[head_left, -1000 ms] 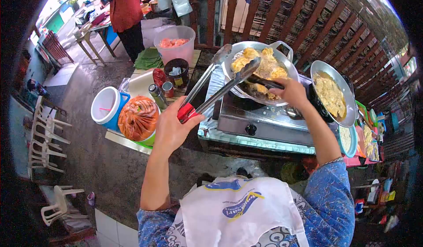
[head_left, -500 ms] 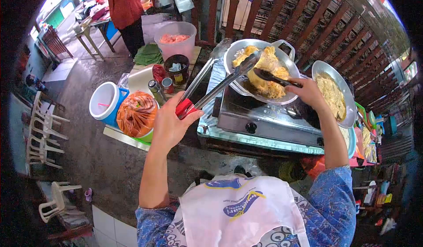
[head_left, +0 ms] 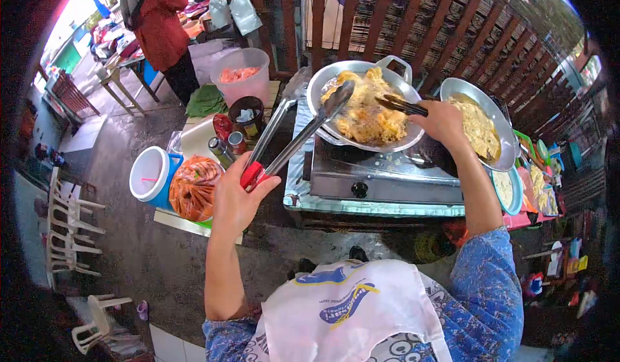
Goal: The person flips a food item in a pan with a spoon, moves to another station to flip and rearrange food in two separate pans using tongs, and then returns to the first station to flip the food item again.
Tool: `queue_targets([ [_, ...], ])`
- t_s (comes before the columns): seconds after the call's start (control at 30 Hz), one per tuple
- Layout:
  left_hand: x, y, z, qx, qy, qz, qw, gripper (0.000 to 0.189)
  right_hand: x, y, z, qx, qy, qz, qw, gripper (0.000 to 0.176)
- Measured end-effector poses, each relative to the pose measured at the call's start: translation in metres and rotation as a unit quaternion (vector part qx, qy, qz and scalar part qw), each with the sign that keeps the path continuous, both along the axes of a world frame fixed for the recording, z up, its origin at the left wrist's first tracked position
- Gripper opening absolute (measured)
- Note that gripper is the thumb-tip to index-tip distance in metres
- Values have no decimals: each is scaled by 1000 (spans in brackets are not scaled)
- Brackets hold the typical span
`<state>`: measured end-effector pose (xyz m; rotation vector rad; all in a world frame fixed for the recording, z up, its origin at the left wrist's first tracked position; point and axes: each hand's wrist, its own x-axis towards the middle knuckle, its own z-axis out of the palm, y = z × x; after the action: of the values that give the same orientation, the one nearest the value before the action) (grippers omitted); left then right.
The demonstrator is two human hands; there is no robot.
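My left hand [head_left: 237, 197] is closed around the red grip of long metal tongs [head_left: 294, 144]. The tongs' arms are spread wide; one head reaches over the frying pan, the other lies outside its left side. My right hand [head_left: 442, 124] holds smaller dark tongs [head_left: 405, 105], their tips at the food. Golden battered pieces [head_left: 368, 120] fry in bubbling oil in the metal pan [head_left: 314, 91]. That pan sits on a steel gas stove [head_left: 400, 184]. To its right stands a second metal pan [head_left: 509, 155] with paler battered food [head_left: 476, 129].
Left of the stove are a red-orange plastic-wrapped bundle [head_left: 194, 191], a blue-and-white cooler [head_left: 145, 181], a dark bin [head_left: 248, 126] and a pink tub [head_left: 248, 94]. A turquoise basin [head_left: 515, 197] stands at right. A slatted fence [head_left: 407, 20] rises behind. A person in red [head_left: 165, 26] stands farther off.
My view has shifted slightly. The dark tongs in my right hand have moved toward the pan's right side, and more of the frying food shows. My left hand keeps its hold.
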<state>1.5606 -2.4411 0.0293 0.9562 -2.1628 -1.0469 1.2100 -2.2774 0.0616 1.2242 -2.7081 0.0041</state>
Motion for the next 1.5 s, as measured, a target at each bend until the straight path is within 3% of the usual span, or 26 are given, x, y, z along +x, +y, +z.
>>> queue_targets([
  [0.2,2,-1,-9,-62,-21,18,998,56,-15,12,-8,73,-19,-24,997,44],
  [0.43,-11,8,3,-10,-12,-16,1000,54,-40,16,-9,24,-49,-27,998,50],
  [0.5,-13,10,4,-31,-30,-6,999,52,-56,14,-11,-7,19,-21,1000,52],
  [0.83,-18,12,1,-9,-42,19,999,53,-69,17,20,159,3,48,986,51],
  [0.97,-20,16,-1,-19,-22,25,999,53,-82,19,31,121,3,71,990,51],
  [1.03,-22,21,0,-27,-16,32,999,53,-116,12,28,76,-14,15,997,51],
  [1.1,-24,27,6,-7,-33,30,999,53,-144,5,20,39,-58,9,997,50],
  [1.17,-26,33,10,-7,-39,36,999,54,-168,-6,10,57,-251,-98,961,50],
  [1.3,-28,41,-1,-14,-42,61,997,58,-167,-24,-7,-21,-358,-101,928,47],
  [1.33,-30,43,-1,-14,-43,64,997,58,-154,-24,4,-14,-387,-99,916,44],
  [1.5,-40,59,2,21,-25,89,995,57,-195,-30,-37,-31,-439,-82,894,39],
])
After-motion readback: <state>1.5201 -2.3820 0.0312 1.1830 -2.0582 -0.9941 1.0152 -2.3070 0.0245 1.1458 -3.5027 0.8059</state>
